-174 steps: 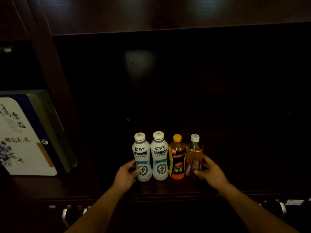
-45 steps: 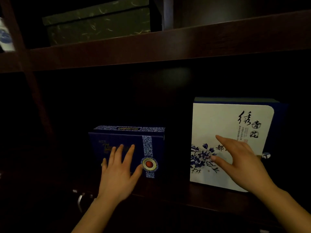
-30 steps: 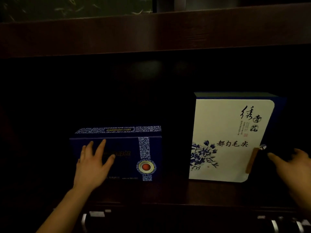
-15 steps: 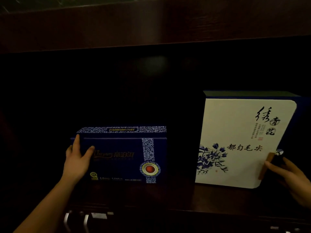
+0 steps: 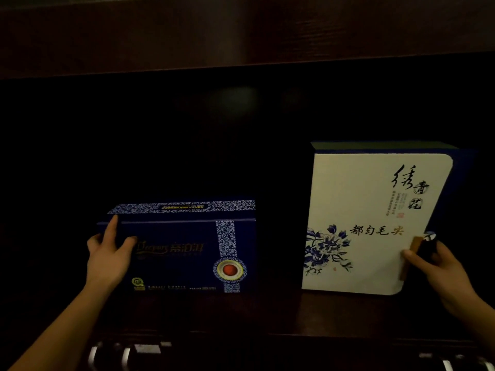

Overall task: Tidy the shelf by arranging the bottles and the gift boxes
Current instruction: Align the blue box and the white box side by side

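A low dark blue gift box point(image 5: 184, 253) with a patterned band and a red round seal stands on the dark wooden shelf point(image 5: 267, 314). My left hand point(image 5: 107, 257) grips its left end, thumb on the front and fingers round the side. To the right stands a taller white gift box point(image 5: 367, 210) with blue flowers and black calligraphy. My right hand point(image 5: 439, 269) holds its right edge near the brown clasp. A gap separates the two boxes. No bottles are in view.
A thick wooden shelf board point(image 5: 241, 30) runs across the top. The back of the compartment is dark. Metal drawer handles point(image 5: 112, 354) show below the shelf's front edge at left, and another metal handle point(image 5: 460, 365) sits at the lower right.
My view moved from the bottles to the gift boxes. Both hands slid from the box fronts to the outer ends; in the last half second the white box shifted slightly left.
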